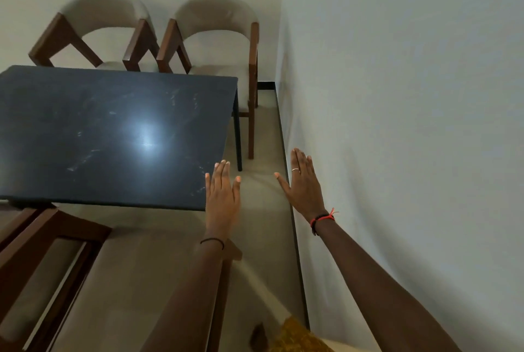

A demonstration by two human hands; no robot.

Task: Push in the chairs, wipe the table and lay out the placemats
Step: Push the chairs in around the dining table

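Observation:
A dark, glossy table [85, 130] fills the left middle, with pale smears and a lamp glare on its top. Two chairs with brown wooden frames and beige padded backs stand at its far side: one on the left [102, 14], one on the right [215, 16], their seats partly under the table. Another wooden chair [48, 261] stands at the near left, its seat out from the table. My left hand [222, 195] is stretched flat over the table's near right corner, holding nothing. My right hand [303, 184] is flat too, in the air over the floor by the wall.
A white wall [397, 96] runs close along the right side, with a dark skirting strip [292, 209] at its foot. A narrow strip of beige floor [263, 175] lies between table and wall. Part of a wooden frame shows under my left forearm.

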